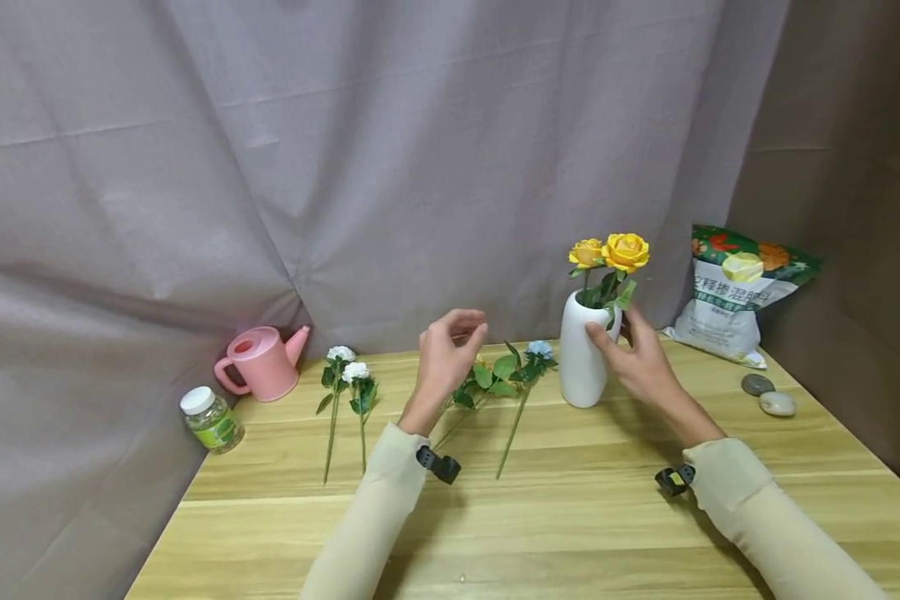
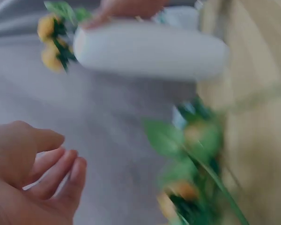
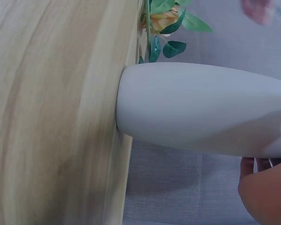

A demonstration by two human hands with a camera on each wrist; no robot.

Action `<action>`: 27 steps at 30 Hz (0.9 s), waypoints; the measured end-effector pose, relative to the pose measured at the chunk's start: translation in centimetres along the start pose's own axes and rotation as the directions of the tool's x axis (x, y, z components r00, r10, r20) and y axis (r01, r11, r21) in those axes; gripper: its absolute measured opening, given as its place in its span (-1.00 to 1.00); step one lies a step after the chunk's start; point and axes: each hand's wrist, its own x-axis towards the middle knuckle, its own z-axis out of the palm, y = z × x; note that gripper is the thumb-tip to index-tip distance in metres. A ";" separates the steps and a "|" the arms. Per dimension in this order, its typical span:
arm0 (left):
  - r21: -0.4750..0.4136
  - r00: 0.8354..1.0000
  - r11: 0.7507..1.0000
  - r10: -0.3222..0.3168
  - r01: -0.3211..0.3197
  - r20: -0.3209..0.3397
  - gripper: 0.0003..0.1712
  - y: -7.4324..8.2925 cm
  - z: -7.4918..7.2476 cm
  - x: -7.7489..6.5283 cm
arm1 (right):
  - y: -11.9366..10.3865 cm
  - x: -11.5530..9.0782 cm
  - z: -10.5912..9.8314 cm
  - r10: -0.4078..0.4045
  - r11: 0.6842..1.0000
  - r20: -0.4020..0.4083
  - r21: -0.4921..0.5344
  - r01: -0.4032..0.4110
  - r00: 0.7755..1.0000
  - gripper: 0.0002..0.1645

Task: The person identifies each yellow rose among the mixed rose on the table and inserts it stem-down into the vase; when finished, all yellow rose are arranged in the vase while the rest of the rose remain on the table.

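White vase point(image 1: 582, 362) gripped by right hand point(image 1: 639, 357), stem ends of two yellow roses point(image 1: 626, 252) hidden inside; left hand point(image 1: 445, 354) loosely relaxed.

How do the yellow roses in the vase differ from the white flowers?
The yellow roses stand in the vase; the white flowers lie on the table. The yellow blooms look larger than the white ones. The roses' lower stems are hidden, while the white flowers' stems show. Both are pairs with green leaves.

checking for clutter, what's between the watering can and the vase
Head view: two white flowers, the raised left hand, partly hidden yellow flowers and a blue flower.
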 end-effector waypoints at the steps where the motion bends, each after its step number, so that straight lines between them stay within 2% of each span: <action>1: 0.025 1.000 0.999 -0.027 0.026 0.015 -0.77 -0.9 -0.4 -0.4 | 0.0 0.0 -0.1 0.002 1.000 -0.001 0.000 -0.002 1.000 -0.29; 5: 0.092 0.991 0.989 -0.122 0.117 0.052 -0.79 -4.1 -1.6 -1.5 | -0.3 0.1 -0.4 -0.002 1.000 -0.011 0.010 0.002 1.000 -0.30; 9: 0.159 0.973 0.971 -0.198 0.178 0.120 -0.83 -6.0 -2.2 -2.3 | -1.0 0.1 -0.3 -0.007 1.000 -0.008 0.030 0.007 1.000 -0.30; 11: 0.194 0.952 0.960 -0.238 0.200 0.193 -0.84 -6.6 -2.2 -2.8 | -1.6 -0.1 -0.2 -0.002 0.999 0.001 0.039 0.002 1.000 -0.29; 15: 0.231 0.888 0.947 -0.296 0.224 0.353 -0.85 -6.9 -2.0 -3.5 | -3.2 -0.5 -0.1 0.008 0.999 0.011 0.048 -0.009 1.000 -0.29; 18: 0.241 0.846 0.943 -0.317 0.231 0.429 -0.85 -6.8 -1.7 -3.9 | -4.0 -0.7 -0.1 0.008 0.999 0.007 0.041 -0.008 1.000 -0.30; 19: 0.251 0.836 0.940 -0.324 0.231 0.443 -0.85 -6.8 -1.6 -4.0 | -4.1 -0.8 -0.1 0.008 0.999 0.008 0.038 -0.009 1.000 -0.31; 22: 0.281 0.820 0.932 -0.341 0.230 0.460 -0.84 -6.8 -1.4 -4.3 | -4.2 -0.9 -0.1 0.006 1.000 0.010 0.023 -0.006 1.000 -0.32; 27: 0.295 0.823 0.929 -0.342 0.223 0.454 -0.78 -6.8 -1.2 -4.4 | -4.1 -1.0 -0.2 0.011 1.000 0.010 0.008 -0.011 1.000 -0.32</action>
